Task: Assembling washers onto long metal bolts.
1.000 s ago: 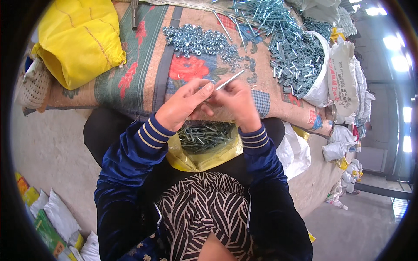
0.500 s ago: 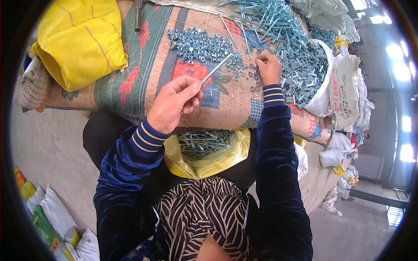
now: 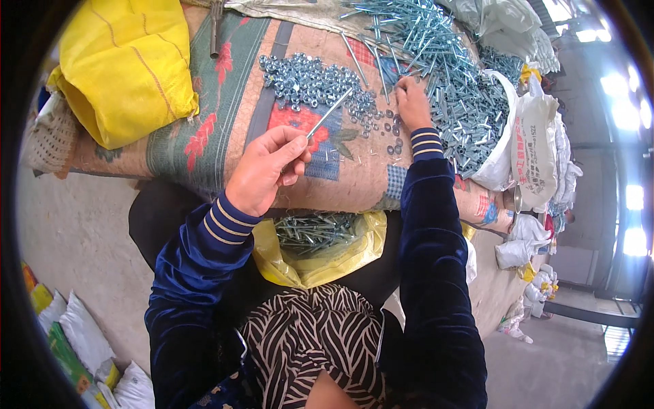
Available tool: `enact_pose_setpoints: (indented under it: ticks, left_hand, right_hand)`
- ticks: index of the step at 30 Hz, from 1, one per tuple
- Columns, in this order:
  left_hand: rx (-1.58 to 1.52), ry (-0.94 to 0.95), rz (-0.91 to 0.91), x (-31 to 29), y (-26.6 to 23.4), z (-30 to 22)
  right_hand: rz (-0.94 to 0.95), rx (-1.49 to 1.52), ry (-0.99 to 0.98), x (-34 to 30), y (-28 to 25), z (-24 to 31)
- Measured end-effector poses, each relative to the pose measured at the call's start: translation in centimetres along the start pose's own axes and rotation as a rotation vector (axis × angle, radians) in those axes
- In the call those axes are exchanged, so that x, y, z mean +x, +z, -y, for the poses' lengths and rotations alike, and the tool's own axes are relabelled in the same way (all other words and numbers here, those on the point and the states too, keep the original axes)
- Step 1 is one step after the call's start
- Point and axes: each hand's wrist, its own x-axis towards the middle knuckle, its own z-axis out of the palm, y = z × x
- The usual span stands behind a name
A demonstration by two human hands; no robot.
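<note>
Between the thumb and fingers of my left hand (image 3: 267, 170) is a long, thin metal bolt (image 3: 330, 113), slanting up to the right above the padded table. Beyond its tip lies a heap of shiny nuts (image 3: 300, 76). My right hand (image 3: 413, 108) is at the edge of the metal pile, its fingers curled together; whatever they hold is hidden. Dark washers (image 3: 393, 129) are scattered just left of that wrist. Past the fingers, long bolts (image 3: 419, 34) lie in a tangled heap, and short metal sleeves (image 3: 470, 126) fill the space to the right.
A yellow bag (image 3: 274, 262) on my lap holds assembled-looking bolts. Another yellow woven sack (image 3: 126, 65) lies at the table's left, near a metal hammer-like tool (image 3: 216, 31). White sacks (image 3: 535, 146) stand at the right; more bags (image 3: 85, 327) rest on the floor.
My right hand has moved away from me, from beside the washers toward the long bolts. My left hand, still holding its bolt, has shifted slightly left.
</note>
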Motion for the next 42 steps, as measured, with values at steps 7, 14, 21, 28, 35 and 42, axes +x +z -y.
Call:
enact_pose_setpoints:
  ticks: [7, 14, 21, 28, 35, 42]
  left_hand:
    - [-0.028, 0.02, -0.005, -0.4, -0.4, -0.6]
    - [-0.011, 0.003, 0.013, 0.2, 0.2, -0.6]
    - [-0.013, 0.035, -0.009, -0.2, -0.6, -0.2]
    - [0.017, -0.016, 0.04, -0.3, -0.6, 0.1]
    - [0.07, -0.058, 0.098, -0.4, -0.6, 1.2]
    - [0.023, -0.063, 0.105, 0.8, -0.4, 2.9]
  right_hand:
    - [0.158, -0.02, -0.107, -4.7, -3.7, 4.4]
    - [0.165, 0.262, 0.164, -4.7, -4.5, 5.5]
    - [0.132, -0.076, -0.018, -4.4, -1.5, 6.9]
    - [0.0, -0.15, -0.118, -4.9, -1.1, 6.5]
    - [0.046, 1.147, 0.462, -6.7, -5.6, 14.6]
    - [-0.03, 0.895, 0.353, -8.7, -5.9, 16.9]
